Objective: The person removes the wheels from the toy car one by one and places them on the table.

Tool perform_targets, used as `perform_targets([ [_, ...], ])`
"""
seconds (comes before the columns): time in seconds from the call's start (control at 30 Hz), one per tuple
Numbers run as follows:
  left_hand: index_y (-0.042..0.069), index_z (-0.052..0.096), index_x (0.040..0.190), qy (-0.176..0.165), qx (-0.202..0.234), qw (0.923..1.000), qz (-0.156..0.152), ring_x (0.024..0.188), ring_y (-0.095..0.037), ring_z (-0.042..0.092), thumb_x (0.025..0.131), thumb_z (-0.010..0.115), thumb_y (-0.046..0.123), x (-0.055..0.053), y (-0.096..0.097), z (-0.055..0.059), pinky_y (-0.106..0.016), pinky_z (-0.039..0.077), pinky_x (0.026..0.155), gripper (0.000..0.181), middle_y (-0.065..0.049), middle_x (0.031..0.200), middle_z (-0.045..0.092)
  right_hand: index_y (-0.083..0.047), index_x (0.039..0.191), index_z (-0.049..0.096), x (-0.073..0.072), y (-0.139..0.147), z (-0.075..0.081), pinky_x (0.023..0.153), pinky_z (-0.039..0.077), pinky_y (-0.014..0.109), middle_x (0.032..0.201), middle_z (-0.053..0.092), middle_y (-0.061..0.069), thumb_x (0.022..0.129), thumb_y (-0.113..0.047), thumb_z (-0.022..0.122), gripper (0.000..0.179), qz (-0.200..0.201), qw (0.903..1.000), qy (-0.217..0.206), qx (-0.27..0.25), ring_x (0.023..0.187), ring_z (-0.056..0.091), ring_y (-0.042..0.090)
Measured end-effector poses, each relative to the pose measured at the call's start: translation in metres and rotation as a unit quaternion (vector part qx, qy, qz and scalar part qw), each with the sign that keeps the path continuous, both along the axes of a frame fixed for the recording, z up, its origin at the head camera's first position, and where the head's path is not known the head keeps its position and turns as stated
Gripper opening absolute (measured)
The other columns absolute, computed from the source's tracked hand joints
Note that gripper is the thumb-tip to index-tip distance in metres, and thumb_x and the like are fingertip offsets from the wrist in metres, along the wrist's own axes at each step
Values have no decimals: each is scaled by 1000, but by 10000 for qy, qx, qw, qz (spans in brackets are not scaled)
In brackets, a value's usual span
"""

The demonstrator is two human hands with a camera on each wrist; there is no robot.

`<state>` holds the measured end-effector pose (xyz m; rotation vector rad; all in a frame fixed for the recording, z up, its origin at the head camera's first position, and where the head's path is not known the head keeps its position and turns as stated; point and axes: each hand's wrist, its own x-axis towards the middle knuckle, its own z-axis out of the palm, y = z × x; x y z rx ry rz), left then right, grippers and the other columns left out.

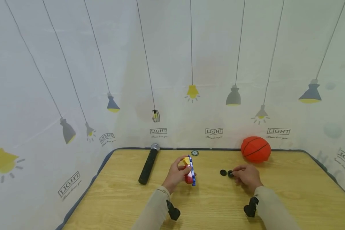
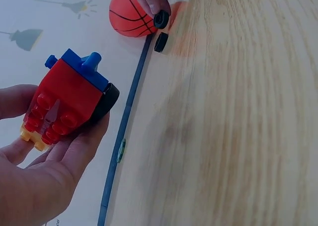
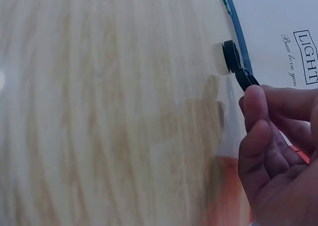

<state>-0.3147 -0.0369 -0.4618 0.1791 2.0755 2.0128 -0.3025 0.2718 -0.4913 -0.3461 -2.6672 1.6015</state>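
My left hand (image 1: pixel 176 175) grips a toy block car (image 1: pixel 188 172) above the table. The car has a blue base, red studded blocks and a yellow piece. In the left wrist view, a black wheel (image 2: pixel 105 101) sits on one side of its blue base (image 2: pixel 84 69), while a bare blue peg (image 2: pixel 91 61) sticks out elsewhere. To the right, my right hand (image 1: pixel 247 176) pinches a small black wheel (image 3: pixel 245 79) between thumb and fingers. Just left of it, a second loose black wheel (image 1: pixel 223 172) lies on the table.
A black microphone (image 1: pixel 149 164) with a silver head lies left of my left hand. A small round disc (image 1: pixel 195 153) is by the table's back edge. The orange-red basketball (image 1: pixel 256 149) rests at the back right, against the printed wall covering (image 1: pixel 172 64).
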Motion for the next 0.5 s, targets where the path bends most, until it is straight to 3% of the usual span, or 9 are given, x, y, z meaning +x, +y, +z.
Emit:
perform_targets([
  [0.27,19,42,150,46,106,9999,-119,99,-29,75,101,60,12,2,1,1,-45,61,88,53,-22,121,62,5,105,71,-2,-5,8,53,53,31,75,73,9,93,-8,66,19,-251,9994,-167,-196,58,67,17],
  [0.5,20,41,151,131,149,9995,-261,101,-32,75,101,59,11,2,0,0,-44,61,88,54,-23,121,63,7,105,71,-5,-8,9,52,53,28,71,72,8,91,-7,67,19,-302,9993,-158,-120,56,66,15],
])
